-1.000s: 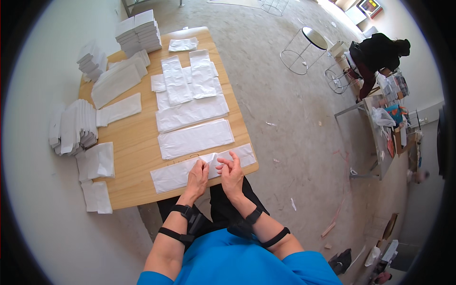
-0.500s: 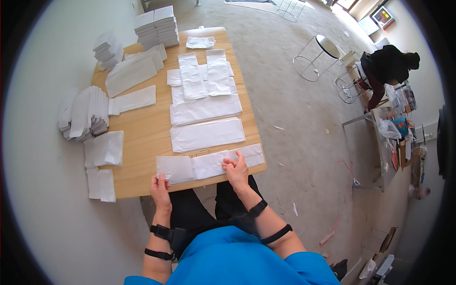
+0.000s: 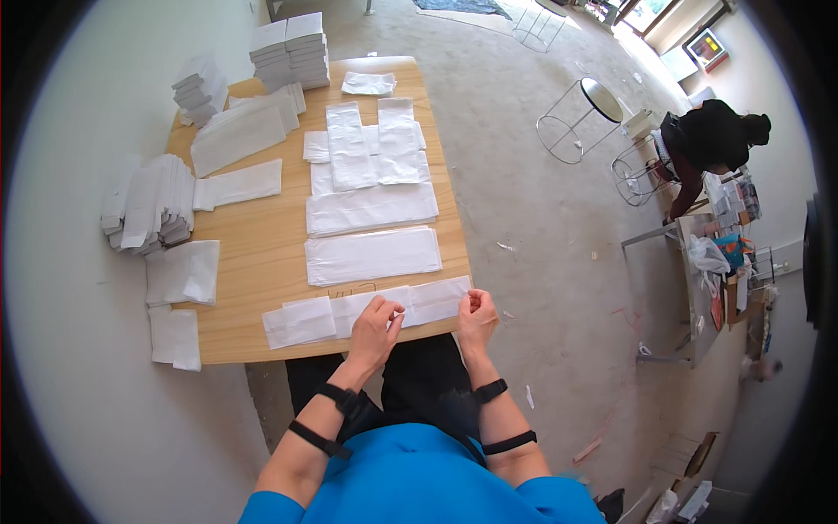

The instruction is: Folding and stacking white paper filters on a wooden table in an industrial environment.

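A long white paper-like strip [image 3: 297,321], made up of overlapping pieces, lies along the near edge of the wooden table [image 3: 240,336]. At its right end my right hand [image 3: 477,323] is closed, thumb and fingers pinching the strip's corner. Over the middle of the strip is my left hand [image 3: 375,330], its fingers loosely bent and apart, holding nothing I can see. Just beyond lies a flat stack of white strips [image 3: 374,256], with another folded white stack [image 3: 371,210] behind it. Two white pieces [image 3: 345,144] lie lengthwise across the farther stacks.
Piled white folded pieces [image 3: 153,205] stand along the table's left side by the wall. Stacked white boxes [image 3: 291,48] sit at the far left corner. To the right, a person [image 3: 711,140] bends over a cluttered side table [image 3: 690,288], near a round stool [image 3: 601,100].
My left hand has moved right from the strip's left end to its middle. My right hand has moved right to the strip's right end and closed on it.
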Tool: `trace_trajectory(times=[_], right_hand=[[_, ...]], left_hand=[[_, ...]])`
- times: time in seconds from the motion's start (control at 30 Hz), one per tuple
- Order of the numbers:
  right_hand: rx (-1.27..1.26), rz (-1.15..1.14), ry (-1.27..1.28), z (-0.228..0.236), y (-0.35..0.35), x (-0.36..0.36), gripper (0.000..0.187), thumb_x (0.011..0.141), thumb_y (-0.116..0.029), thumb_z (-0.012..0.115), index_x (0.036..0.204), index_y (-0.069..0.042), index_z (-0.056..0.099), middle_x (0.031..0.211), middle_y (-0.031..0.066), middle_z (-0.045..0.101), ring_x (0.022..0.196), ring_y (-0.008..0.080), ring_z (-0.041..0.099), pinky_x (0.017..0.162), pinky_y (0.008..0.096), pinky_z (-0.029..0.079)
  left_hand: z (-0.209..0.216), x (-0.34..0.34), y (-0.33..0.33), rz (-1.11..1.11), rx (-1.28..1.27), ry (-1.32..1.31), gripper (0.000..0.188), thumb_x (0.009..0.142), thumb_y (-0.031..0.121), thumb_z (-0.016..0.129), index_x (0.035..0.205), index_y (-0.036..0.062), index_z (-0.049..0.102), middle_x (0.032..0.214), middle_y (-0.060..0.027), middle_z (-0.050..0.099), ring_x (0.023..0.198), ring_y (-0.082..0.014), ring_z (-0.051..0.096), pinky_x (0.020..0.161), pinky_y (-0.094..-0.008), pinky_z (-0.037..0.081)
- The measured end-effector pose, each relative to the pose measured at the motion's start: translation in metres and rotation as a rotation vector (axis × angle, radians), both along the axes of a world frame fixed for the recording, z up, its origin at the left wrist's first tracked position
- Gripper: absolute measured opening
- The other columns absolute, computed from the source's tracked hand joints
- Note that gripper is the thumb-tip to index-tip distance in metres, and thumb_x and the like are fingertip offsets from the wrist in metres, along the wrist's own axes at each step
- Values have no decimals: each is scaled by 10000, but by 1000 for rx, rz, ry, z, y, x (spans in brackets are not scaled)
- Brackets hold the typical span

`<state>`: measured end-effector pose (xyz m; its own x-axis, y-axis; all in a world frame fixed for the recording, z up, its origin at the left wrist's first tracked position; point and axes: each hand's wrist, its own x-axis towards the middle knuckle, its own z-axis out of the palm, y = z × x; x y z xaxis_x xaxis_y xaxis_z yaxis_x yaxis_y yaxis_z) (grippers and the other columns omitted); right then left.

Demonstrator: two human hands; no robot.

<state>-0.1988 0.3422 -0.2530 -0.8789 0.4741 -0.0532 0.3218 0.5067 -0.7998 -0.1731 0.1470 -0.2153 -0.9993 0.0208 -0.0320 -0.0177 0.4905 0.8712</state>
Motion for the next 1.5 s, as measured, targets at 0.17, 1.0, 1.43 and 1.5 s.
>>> trace_trajectory(times=[0.17,1.0,1.43,1.5], right_hand=[[229,8,4,-17,27,-8,134,796,-109,656,867,-5,608,740,107,585,705,263,594,678,400,488],[366,674,414,47,-87,28,213,780,-129,718,947,-46,614,794,96,645,726,269,632,747,376,474],[-104,278,-76,10,-38,-7,163,809,-161,687,779,-2,667,711,116,663,621,207,639,612,335,500],[-104,302,-96,8,-40,-9,163,797,-165,699,778,-6,670,712,118,664,631,214,643,617,340,502]], left_hand=[[-42,-17,13,-65,-85,-43,136,826,60,630,959,59,604,874,-103,570,761,-282,612,683,-392,499],[-22,4,-12,453,710,-398,492,872,242,703,1231,9,461,840,-60,621,761,-118,592,670,-244,498],[-41,-7,-49,523,178,-268,417,771,135,749,1102,11,529,787,-72,694,691,-146,639,658,-278,508],[-42,-8,-51,517,134,-275,416,767,141,751,1098,14,533,790,-71,698,691,-150,642,656,-281,508]])
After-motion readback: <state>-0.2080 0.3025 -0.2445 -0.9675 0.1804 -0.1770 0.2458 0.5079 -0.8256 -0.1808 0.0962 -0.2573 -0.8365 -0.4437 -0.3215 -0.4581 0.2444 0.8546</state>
